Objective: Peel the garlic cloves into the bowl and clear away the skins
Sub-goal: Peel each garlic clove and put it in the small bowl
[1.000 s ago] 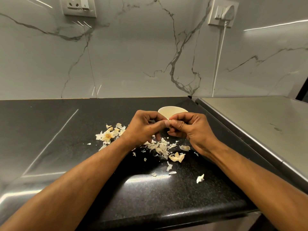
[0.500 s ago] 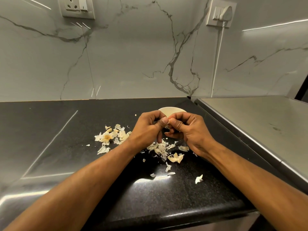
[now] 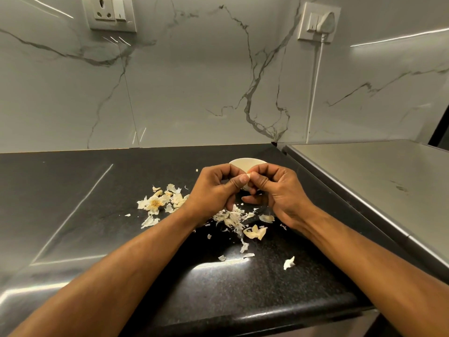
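Observation:
My left hand (image 3: 213, 193) and my right hand (image 3: 274, 190) meet fingertip to fingertip over the black counter, both pinching one small pale garlic clove (image 3: 248, 176). Most of the clove is hidden by my fingers. A cream bowl (image 3: 245, 163) stands just behind my hands; only its far rim shows and its inside is hidden. Papery garlic skins (image 3: 233, 221) lie scattered under and in front of my hands. A second heap of skins with a dried garlic root base (image 3: 155, 203) lies to the left.
The black counter (image 3: 73, 203) runs left and ends at a rounded front edge near me. A raised steel surface (image 3: 379, 181) borders it on the right. A marble wall with two sockets and a white cable (image 3: 315, 88) stands behind.
My hands have stayed together in front of the bowl, with small finger shifts on the clove. The view has tilted slightly.

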Motion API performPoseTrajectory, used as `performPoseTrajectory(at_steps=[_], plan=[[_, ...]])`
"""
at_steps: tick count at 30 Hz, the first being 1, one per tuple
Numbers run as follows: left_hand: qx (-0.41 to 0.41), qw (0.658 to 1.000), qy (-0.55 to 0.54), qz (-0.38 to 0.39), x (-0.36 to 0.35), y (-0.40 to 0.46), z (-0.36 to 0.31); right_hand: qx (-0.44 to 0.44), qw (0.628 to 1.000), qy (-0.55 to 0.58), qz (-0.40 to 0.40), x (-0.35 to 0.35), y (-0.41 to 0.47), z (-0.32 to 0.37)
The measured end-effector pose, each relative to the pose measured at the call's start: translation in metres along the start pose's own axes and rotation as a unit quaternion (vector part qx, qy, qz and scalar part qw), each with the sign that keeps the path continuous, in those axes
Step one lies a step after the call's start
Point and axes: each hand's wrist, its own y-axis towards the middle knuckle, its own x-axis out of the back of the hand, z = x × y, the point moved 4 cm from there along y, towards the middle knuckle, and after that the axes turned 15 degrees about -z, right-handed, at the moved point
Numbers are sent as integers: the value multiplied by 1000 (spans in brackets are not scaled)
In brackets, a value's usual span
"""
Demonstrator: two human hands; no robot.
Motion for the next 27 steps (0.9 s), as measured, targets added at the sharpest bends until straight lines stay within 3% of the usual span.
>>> performPoseTrajectory(at_steps=[7,20,27], plan=[[64,996,-35,-48,-2,-2,1,22,1000,-20,7,-5,-6,2],[110,990,-54,-70,-10,-1,2,51,998,-38,-19,-5,-7,7],[121,986,-85,-76,-12,2,4,49,997,-58,5,-10,-11,5]])
